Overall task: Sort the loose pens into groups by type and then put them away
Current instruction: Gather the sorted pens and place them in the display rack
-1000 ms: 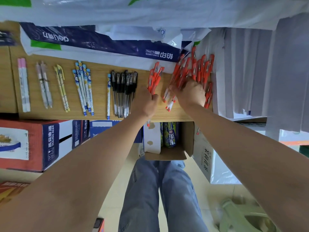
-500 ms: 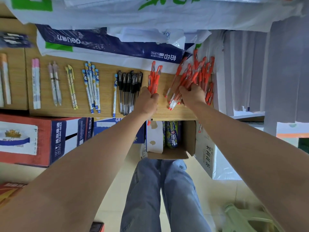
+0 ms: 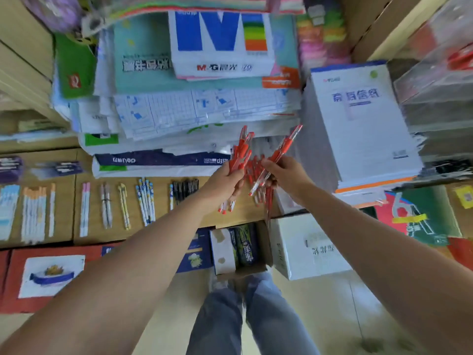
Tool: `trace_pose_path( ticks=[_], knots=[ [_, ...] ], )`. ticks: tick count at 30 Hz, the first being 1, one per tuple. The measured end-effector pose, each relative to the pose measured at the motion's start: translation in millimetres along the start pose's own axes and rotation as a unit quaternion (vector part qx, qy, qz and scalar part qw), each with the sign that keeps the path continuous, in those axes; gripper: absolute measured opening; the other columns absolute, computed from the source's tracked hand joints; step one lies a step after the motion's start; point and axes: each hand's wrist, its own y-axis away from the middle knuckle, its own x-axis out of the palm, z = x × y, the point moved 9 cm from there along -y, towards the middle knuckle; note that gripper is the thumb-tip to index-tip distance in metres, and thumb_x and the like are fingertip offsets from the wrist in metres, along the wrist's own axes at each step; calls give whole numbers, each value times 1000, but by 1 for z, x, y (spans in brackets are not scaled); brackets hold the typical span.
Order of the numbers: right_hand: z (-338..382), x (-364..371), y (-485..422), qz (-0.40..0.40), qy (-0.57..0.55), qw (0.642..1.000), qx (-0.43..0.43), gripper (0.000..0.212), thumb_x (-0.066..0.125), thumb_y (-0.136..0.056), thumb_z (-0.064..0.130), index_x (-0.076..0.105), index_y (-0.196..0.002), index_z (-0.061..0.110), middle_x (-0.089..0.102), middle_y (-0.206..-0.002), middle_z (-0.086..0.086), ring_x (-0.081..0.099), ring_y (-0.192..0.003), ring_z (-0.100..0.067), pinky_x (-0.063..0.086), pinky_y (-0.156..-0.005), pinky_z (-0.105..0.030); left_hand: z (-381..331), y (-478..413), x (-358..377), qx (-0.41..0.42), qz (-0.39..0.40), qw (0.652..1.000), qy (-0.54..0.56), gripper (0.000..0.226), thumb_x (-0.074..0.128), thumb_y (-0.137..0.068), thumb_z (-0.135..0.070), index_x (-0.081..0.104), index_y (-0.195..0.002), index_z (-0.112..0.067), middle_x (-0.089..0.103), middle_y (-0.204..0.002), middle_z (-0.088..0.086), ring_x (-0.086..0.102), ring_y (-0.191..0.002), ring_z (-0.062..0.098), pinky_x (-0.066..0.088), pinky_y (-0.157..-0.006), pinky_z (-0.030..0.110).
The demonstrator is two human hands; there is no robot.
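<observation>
My left hand point(image 3: 222, 181) grips a bunch of red pens point(image 3: 240, 152), lifted above the wooden shelf point(image 3: 64, 234). My right hand point(image 3: 285, 175) pinches one or two red pens point(image 3: 277, 156), held slanted beside the left bunch. More red pens point(image 3: 258, 198) lie on the shelf under and between my hands, partly hidden. To the left, sorted groups lie in rows: black pens point(image 3: 184, 188), blue-patterned pens point(image 3: 146, 201), yellow pens point(image 3: 124, 206), clear pens point(image 3: 105, 204) and pink pens point(image 3: 85, 208).
Stacks of paper packs point(image 3: 163, 161) and notebooks rise behind the pens. A tall white paper pile point(image 3: 358, 119) stands at the right. Below the shelf edge sit an open carton with cans point(image 3: 242, 248), a white box point(image 3: 307, 247) and a red box point(image 3: 46, 275).
Both hands have risen off the shelf with red pens in them. The camera has tilted up, so more of the stacked paper behind shows.
</observation>
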Motion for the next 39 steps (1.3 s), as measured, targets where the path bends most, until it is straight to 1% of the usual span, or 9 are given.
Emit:
trace_pose_path(
  ticks=[5, 9, 13, 15, 18, 25, 30, 35, 39],
  knots=[
    [67, -60, 47, -30, -38, 997, -60, 16, 61, -94, 22, 62, -79, 15, 60, -67, -8, 51, -52, -13, 45, -52, -23, -93, 27, 43, 33, 45, 997, -56, 8, 42, -101, -19, 46, -95, -18, 50, -68, 7, 46, -49, 12, 36, -42, 18],
    [98, -110, 72, -41, -71, 992, -99, 22, 59, -94, 16, 58, -73, 11, 55, -61, -7, 47, -46, -9, 41, -47, -19, -152, 38, 95, 79, 74, 989, -105, 14, 38, -100, -13, 50, -92, -10, 50, -64, 9, 47, -49, 17, 39, -44, 24],
    [105, -182, 81, -70, -62, 989, -116, 27, 55, -97, 18, 53, -72, 9, 51, -59, -12, 43, -45, -13, 37, -46, -23, -200, 33, 143, 98, 65, 988, -99, 17, 40, -101, -13, 51, -110, -4, 58, -72, 10, 55, -55, 18, 49, -51, 24],
    [104, -226, 81, -96, -69, 986, -119, 23, 53, -98, 17, 52, -76, 8, 52, -60, -11, 43, -44, -12, 36, -47, -25, -220, 19, 165, 106, 42, 985, -131, 13, 40, -101, -17, 46, -109, -8, 61, -80, 7, 57, -63, 15, 47, -59, 21],
    [101, -302, 79, -159, -56, 979, -114, 19, 58, -95, 21, 59, -89, 4, 58, -64, -8, 47, -50, -14, 42, -53, -30, -250, -7, 205, 120, 24, 978, -169, 8, 38, -102, -20, 41, -106, -13, 60, -102, 8, 57, -84, 18, 43, -74, 29],
    [133, -437, 71, -281, -49, 944, -165, 23, 63, -92, 30, 62, -92, 6, 64, -68, 0, 58, -53, -7, 49, -56, -24, -294, -57, 262, 127, 1, 970, -206, 10, 38, -102, -23, 41, -105, -13, 51, -103, 13, 47, -91, 20, 34, -76, 33],
    [146, -469, 61, -314, -58, 931, -179, 19, 60, -93, 31, 59, -86, 13, 66, -74, 1, 62, -63, -7, 49, -59, -13, -296, -72, 266, 110, -35, 970, -212, 21, 40, -102, -23, 43, -114, -7, 47, -99, 12, 45, -89, 19, 35, -74, 32],
    [127, -468, 46, -329, -89, 929, -146, 29, 62, -91, 37, 67, -93, 8, 72, -85, -5, 70, -81, -19, 56, -80, -33, -289, -73, 268, 89, -19, 974, -206, 7, 38, -102, -23, 40, -107, -19, 50, -102, 13, 46, -90, 20, 35, -73, 32],
    [121, -458, 40, -328, -102, 929, -134, 20, 67, -88, 34, 67, -87, 14, 72, -81, -4, 71, -78, -18, 57, -83, -39, -287, -72, 268, 74, -3, 979, -191, 13, 38, -102, -22, 39, -112, -15, 55, -117, 17, 50, -94, 21, 38, -66, 27]
  ],
)
